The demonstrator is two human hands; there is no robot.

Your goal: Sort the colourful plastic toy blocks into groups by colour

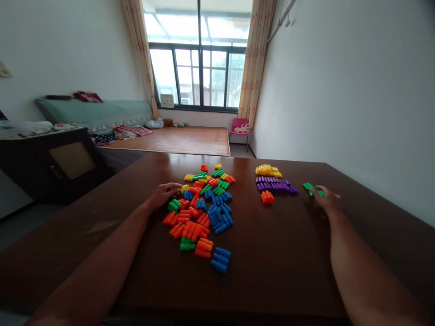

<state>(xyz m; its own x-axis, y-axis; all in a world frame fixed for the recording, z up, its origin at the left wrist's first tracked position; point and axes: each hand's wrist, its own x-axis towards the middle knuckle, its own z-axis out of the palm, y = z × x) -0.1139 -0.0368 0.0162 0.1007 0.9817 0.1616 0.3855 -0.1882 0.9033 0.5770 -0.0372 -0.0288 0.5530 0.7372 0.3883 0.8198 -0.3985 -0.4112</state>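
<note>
My right hand (328,200) is at the right side of the table, its fingers closed on a green plastic building block (310,187) made of joined tubes. My left hand (163,194) rests at the left edge of a mixed pile, fingers stretched out and touching a yellow building block (184,189). In the pile are orange blocks (192,230), blue blocks (217,217) and green blocks (174,205). Between my hands lie a yellow row (268,170), a purple row (276,185) and a small orange group (267,197).
The brown table (272,262) is glossy. Beyond it stands a low bed (190,139) with a mat, below a window (200,77). A pink chair (239,126) is by the right curtain. A dark cabinet (68,158) stands at the left.
</note>
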